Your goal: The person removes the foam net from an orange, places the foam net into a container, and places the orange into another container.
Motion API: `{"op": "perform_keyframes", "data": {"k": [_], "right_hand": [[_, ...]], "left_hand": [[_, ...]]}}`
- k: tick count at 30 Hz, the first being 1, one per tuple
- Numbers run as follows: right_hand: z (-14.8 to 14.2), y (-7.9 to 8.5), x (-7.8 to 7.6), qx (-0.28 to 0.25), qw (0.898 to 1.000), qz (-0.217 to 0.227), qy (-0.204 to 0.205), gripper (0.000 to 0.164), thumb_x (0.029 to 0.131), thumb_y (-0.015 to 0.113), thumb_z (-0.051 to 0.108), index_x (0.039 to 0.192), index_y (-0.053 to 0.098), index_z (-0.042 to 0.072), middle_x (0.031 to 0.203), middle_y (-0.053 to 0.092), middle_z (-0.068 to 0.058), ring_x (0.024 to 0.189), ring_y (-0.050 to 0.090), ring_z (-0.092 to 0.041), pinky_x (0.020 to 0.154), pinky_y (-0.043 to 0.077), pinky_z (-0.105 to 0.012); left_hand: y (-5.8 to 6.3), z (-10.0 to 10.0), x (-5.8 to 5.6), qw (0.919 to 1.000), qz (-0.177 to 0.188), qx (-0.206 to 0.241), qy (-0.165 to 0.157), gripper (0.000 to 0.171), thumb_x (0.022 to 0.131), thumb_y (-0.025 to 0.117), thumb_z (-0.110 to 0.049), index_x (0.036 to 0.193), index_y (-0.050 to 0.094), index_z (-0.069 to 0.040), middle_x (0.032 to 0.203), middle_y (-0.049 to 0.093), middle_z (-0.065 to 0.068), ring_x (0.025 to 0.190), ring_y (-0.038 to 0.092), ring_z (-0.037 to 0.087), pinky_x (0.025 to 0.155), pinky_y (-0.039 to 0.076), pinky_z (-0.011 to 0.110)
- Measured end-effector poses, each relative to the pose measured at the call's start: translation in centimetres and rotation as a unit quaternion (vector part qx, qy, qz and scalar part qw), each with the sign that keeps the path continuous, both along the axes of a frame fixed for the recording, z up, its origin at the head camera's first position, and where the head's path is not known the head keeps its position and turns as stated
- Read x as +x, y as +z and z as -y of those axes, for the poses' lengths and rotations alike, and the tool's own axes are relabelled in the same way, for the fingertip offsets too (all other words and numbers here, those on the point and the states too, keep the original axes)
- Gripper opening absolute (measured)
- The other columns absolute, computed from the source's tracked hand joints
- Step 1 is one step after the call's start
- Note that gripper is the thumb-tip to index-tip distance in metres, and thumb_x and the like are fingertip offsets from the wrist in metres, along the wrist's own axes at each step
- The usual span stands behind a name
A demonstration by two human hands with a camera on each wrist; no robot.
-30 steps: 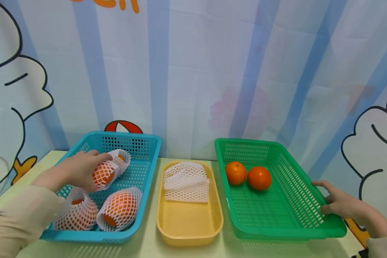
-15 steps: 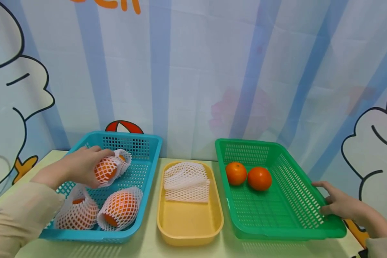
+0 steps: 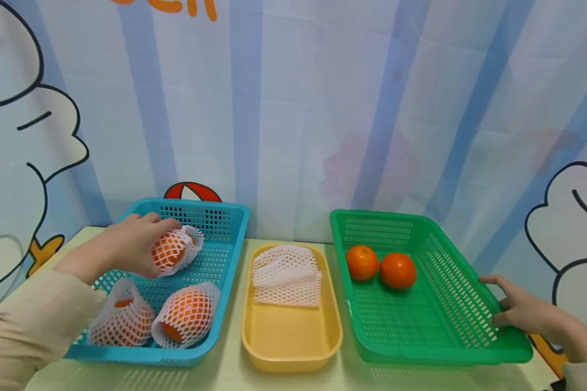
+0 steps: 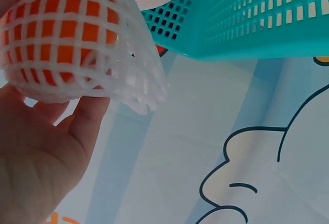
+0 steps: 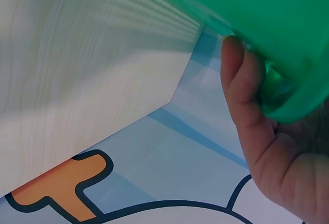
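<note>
My left hand (image 3: 127, 245) grips an orange in a white foam net (image 3: 168, 252) over the rear left of the blue basket (image 3: 232, 260). In the left wrist view, the fingers curl round the netted orange (image 4: 64, 34), and the net's loose end trails off one side. Two more oranges in foam nets, a left one (image 3: 123, 320) and a right one (image 3: 188, 315), lie at the basket's front. My right hand (image 3: 530, 310) holds the right rim of the green basket (image 3: 469, 355); its fingers curl under that rim in the right wrist view.
Between the baskets stands a yellow tray (image 3: 293, 339) with flattened foam nets (image 3: 286, 277) in its rear half. Two bare oranges, one (image 3: 361, 263) beside the other (image 3: 398, 270), sit in the green basket's rear left. A printed curtain (image 3: 293, 119) hangs behind the table (image 3: 230, 347).
My left hand has lifted slightly with the netted orange in its grip. The right hand keeps its hold on the green basket's rim. The head view has shifted a little.
</note>
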State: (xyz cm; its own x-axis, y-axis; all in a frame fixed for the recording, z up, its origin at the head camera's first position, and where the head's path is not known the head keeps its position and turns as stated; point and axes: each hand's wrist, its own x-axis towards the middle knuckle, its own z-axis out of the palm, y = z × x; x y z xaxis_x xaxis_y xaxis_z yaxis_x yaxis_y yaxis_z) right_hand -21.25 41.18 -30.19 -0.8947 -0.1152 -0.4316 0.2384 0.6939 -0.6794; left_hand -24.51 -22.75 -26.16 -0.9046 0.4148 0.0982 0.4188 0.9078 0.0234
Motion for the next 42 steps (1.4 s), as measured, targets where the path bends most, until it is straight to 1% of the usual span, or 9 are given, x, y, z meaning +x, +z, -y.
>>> {"op": "perform_keyframes", "data": {"k": [6,10,14,18,22,25,35,38,42], "right_hand": [[-0.1,-0.1,-0.2,-0.01,1.0,0.0,0.008,0.083,0.081,0.051,-0.012,0.14,-0.007,-0.007,0.1,0.058,-0.024,0.08,0.063,-0.034,0.068,0.051,-0.046],[-0.3,-0.2,-0.3,-0.006,1.0,0.005,-0.001,0.084,0.081,0.052,-0.012,0.141,-0.006,-0.006,0.103,0.056,-0.027,0.081,0.063,-0.034,0.069,0.051,-0.046],[-0.6,-0.3,-0.3,-0.008,1.0,0.006,0.0,0.084,0.081,0.052,-0.012,0.141,-0.007,-0.006,0.101,0.057,-0.025,0.081,0.063,-0.034,0.069,0.051,-0.047],[-0.6,-0.3,-0.3,-0.009,1.0,0.002,0.005,0.083,0.082,0.051,-0.012,0.14,-0.008,-0.007,0.099,0.058,-0.023,0.081,0.063,-0.034,0.069,0.051,-0.046],[-0.4,-0.3,-0.1,-0.005,1.0,-0.001,0.004,0.082,0.082,0.051,-0.011,0.14,-0.007,-0.007,0.1,0.058,-0.025,0.08,0.063,-0.034,0.068,0.051,-0.046],[-0.4,-0.2,-0.1,-0.005,1.0,0.0,0.001,0.082,0.082,0.051,-0.01,0.14,-0.006,-0.006,0.101,0.057,-0.026,0.08,0.063,-0.034,0.068,0.051,-0.046],[-0.3,0.2,0.1,-0.021,1.0,0.007,0.01,0.078,0.088,0.049,-0.004,0.14,-0.008,-0.008,0.092,0.06,-0.019,0.079,0.064,-0.035,0.068,0.052,-0.046],[-0.3,0.5,0.1,-0.015,1.0,0.003,0.011,0.074,0.09,0.048,-0.002,0.14,-0.006,-0.01,0.092,0.06,-0.018,0.078,0.064,-0.034,0.068,0.052,-0.045],[-0.1,0.8,-0.1,0.016,1.0,-0.008,0.005,0.07,0.091,0.049,0.0,0.139,-0.001,-0.013,0.092,0.06,-0.017,0.077,0.065,-0.032,0.068,0.052,-0.044]], "left_hand": [[0.6,-0.6,0.4,1.0,0.005,-0.002,-0.003,0.079,0.06,0.083,-0.027,0.128,0.05,-0.009,0.11,0.052,0.016,0.092,0.047,0.037,0.056,0.045,0.041],[1.0,-1.2,0.6,0.9998,0.015,-0.005,-0.008,0.078,0.061,0.082,-0.026,0.13,0.049,-0.01,0.115,0.052,0.017,0.096,0.048,0.04,0.058,0.045,0.043],[1.5,-1.7,0.7,0.9998,0.019,-0.009,-0.002,0.078,0.061,0.082,-0.025,0.13,0.049,-0.01,0.118,0.051,0.019,0.098,0.047,0.041,0.059,0.046,0.045],[1.8,-2.1,0.7,0.9999,0.015,-0.006,0.0,0.077,0.061,0.082,-0.026,0.129,0.049,-0.011,0.115,0.052,0.016,0.096,0.046,0.039,0.057,0.045,0.043],[2.1,-2.5,0.8,0.9999,0.01,-0.006,-0.008,0.075,0.062,0.082,-0.027,0.128,0.05,-0.012,0.11,0.052,0.013,0.092,0.046,0.035,0.055,0.044,0.039],[2.3,-3.0,1.0,0.9999,0.003,-0.01,-0.01,0.074,0.063,0.081,-0.029,0.128,0.05,-0.012,0.113,0.053,0.015,0.093,0.046,0.036,0.056,0.045,0.04],[2.9,-4.4,1.4,0.9999,-0.004,-0.009,0.01,0.071,0.069,0.076,-0.038,0.127,0.05,-0.009,0.112,0.054,0.017,0.094,0.048,0.037,0.058,0.044,0.041],[3.0,-4.8,1.4,1.0,0.001,-0.005,0.007,0.072,0.068,0.077,-0.038,0.128,0.049,-0.009,0.111,0.054,0.017,0.094,0.048,0.037,0.059,0.044,0.042],[3.1,-5.2,1.3,0.9999,0.012,-0.001,0.003,0.073,0.067,0.077,-0.036,0.129,0.048,-0.009,0.11,0.053,0.017,0.094,0.047,0.037,0.058,0.044,0.041]]}}
